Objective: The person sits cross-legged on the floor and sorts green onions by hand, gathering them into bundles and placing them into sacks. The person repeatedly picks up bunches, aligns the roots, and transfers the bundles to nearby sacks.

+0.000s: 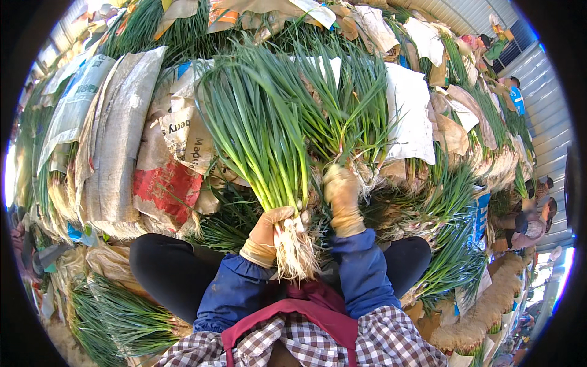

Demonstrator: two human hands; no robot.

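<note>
My left hand (266,234), in a tan glove, grips a thick bunch of green garlic (261,151) near its base. Small white bulbs and a tuft of pale roots (296,257) hang below the fist, and the long leaves fan out away from me. To its right, my gloved right hand (344,202) is blurred, with its fingers curled. It is just below the stems and roots of a looser heap of green garlic (348,124). Whether it holds a stem cannot be told.
Stacked green garlic rises before me, partly covered by woven sacks (119,133), a red-printed paper sack (167,192) and a white sheet (410,112). Loose plants (449,247) lie by my right knee, and another bundle (133,316) lies at lower left. Other people (527,229) are at far right.
</note>
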